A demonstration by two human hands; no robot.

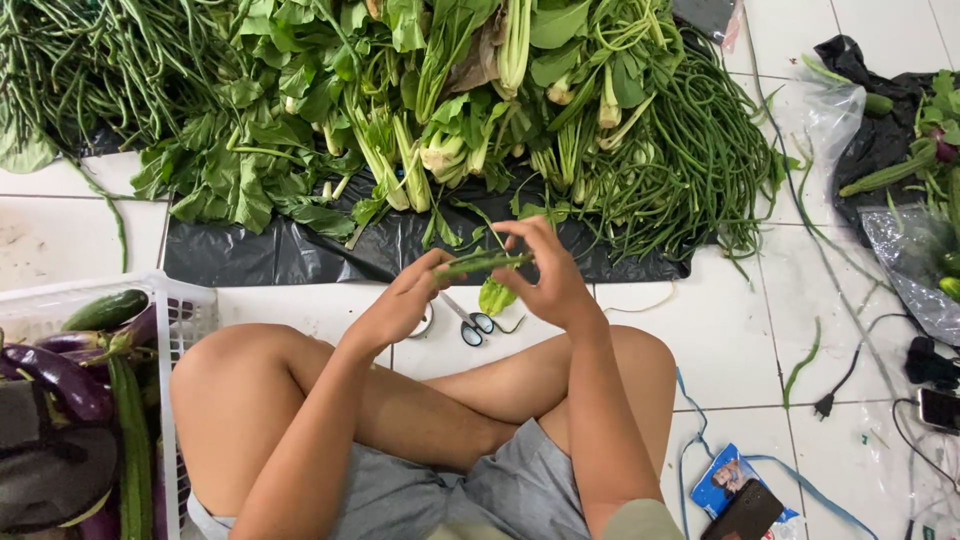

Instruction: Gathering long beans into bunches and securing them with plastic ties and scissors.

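Lying crosswise at centre frame, 1 bundle of long beans (pixel 482 263) is pinched between closed left hand (pixel 405 300) and right hand (pixel 548 275), equally near.

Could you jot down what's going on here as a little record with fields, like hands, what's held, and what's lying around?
Setting: person sitting cross-legged on white tiled floor
Left hand: grips one end of a bunch of green stalks
Right hand: grips the other end
Under the hands: scissors
Ahead: leafy greens and long beans on black plastic sheet
Left side: white basket with eggplants, cucumber
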